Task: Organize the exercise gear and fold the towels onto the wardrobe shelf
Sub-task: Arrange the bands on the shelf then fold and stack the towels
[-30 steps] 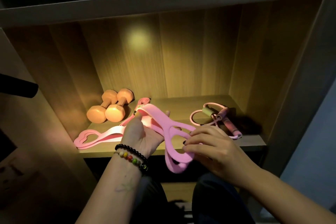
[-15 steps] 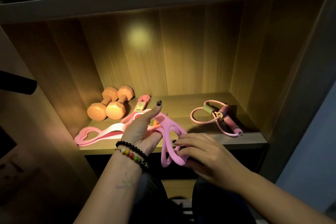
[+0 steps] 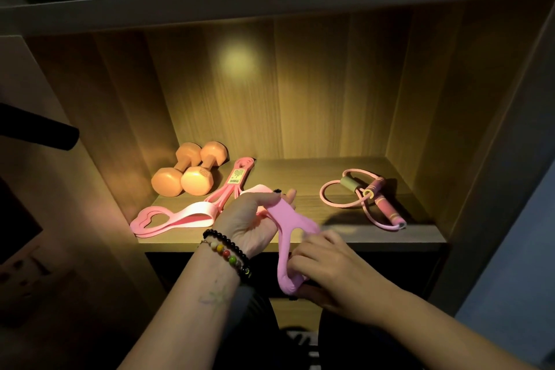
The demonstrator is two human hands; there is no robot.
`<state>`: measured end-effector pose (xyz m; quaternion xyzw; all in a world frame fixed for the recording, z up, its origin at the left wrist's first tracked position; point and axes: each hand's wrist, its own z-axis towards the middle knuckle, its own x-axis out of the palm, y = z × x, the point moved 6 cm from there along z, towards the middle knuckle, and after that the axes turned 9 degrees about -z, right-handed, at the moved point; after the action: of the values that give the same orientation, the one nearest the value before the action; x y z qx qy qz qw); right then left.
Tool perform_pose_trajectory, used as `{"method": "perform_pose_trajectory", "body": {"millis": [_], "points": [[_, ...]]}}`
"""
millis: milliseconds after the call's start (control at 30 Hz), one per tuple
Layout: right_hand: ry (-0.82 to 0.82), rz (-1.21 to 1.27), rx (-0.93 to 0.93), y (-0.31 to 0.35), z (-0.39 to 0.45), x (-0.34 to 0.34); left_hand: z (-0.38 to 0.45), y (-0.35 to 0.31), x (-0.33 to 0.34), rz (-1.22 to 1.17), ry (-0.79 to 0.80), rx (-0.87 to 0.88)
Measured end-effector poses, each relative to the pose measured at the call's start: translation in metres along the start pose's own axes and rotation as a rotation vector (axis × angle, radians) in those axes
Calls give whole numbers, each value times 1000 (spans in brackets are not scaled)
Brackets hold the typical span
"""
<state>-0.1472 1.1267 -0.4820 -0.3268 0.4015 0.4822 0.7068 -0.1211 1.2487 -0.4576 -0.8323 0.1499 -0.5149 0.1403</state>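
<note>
A pink rubber resistance band [image 3: 285, 237] with loop holes hangs over the front edge of the wooden shelf [image 3: 345, 239]. My left hand [image 3: 253, 221], wearing bead bracelets, grips its upper end above the shelf edge. My right hand [image 3: 324, 270] pinches the lower loop just below the shelf front. Part of the band runs left on the shelf, ending in a heart-shaped loop [image 3: 154, 219]. No towel is in view.
Two orange dumbbells [image 3: 187, 170] lie at the back left. A bundled pink band with a label [image 3: 237, 180] lies beside them. A pink skipping rope with handles [image 3: 372, 198] sits at the right. A dark bar [image 3: 39, 131] juts in from the left. Wardrobe walls close both sides.
My left hand has curled round the band's upper end; its fingers were stretched out before. My right hand has drawn the lower loop down, below the shelf front.
</note>
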Motion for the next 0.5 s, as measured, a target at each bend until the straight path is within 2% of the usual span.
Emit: {"method": "perform_pose_trajectory", "body": {"millis": [100, 233, 367, 500], "points": [[-41, 142, 127, -7, 4, -5, 2, 0, -8, 93, 61, -87], [-287, 693, 563, -28, 3, -16, -13, 3, -23, 360, 147, -168], [-489, 1024, 883, -47, -2, -17, -29, 16, -34, 435, 189, -191], [-541, 1096, 1044, -47, -2, -10, -29, 16, -35, 493, 187, -80]]}}
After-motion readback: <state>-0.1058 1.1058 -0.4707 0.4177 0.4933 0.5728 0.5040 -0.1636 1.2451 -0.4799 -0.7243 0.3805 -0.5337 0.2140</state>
